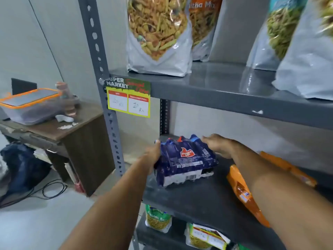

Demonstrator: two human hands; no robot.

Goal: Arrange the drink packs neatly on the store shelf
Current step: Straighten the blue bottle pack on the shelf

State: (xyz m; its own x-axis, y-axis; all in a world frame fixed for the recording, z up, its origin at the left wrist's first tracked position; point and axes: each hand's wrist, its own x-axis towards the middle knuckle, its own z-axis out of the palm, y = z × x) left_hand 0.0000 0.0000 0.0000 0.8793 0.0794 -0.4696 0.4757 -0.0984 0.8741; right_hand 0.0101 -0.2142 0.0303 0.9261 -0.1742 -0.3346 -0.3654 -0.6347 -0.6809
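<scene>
So far, I count only 1 pack that looks put in place, and the job seems about half done at best. I start with the big gray shelf (198, 199), the middle board of the rack. It has lots of bare room at the front.

Next in size is the blue drink pack (183, 163). It sits near the back left corner of that board, close to the rear post. It lies a bit turned, so its front edge is not lined up with the edge of the board. I think it needs a small twist to sit straight.

To the right lie 2 orange drink packs (241, 193). 1 leans over the front right part of the board under my right arm, and the other lies behind that arm. Both look tipped on their sides and not tidy. I judge they are the part of the job left to do.

Now my hands. My left hand (154, 154) is pressed on the left side of the blue pack, fingers wrapped round its edge, thumb up top. My right hand (219, 144) is spread open and flat, resting on the top right corner of the same pack. It grips nothing; it just pushes or steadies.

Big snack bags (158, 37) stand on the board above, and small ones sit below. They are not my job.
</scene>
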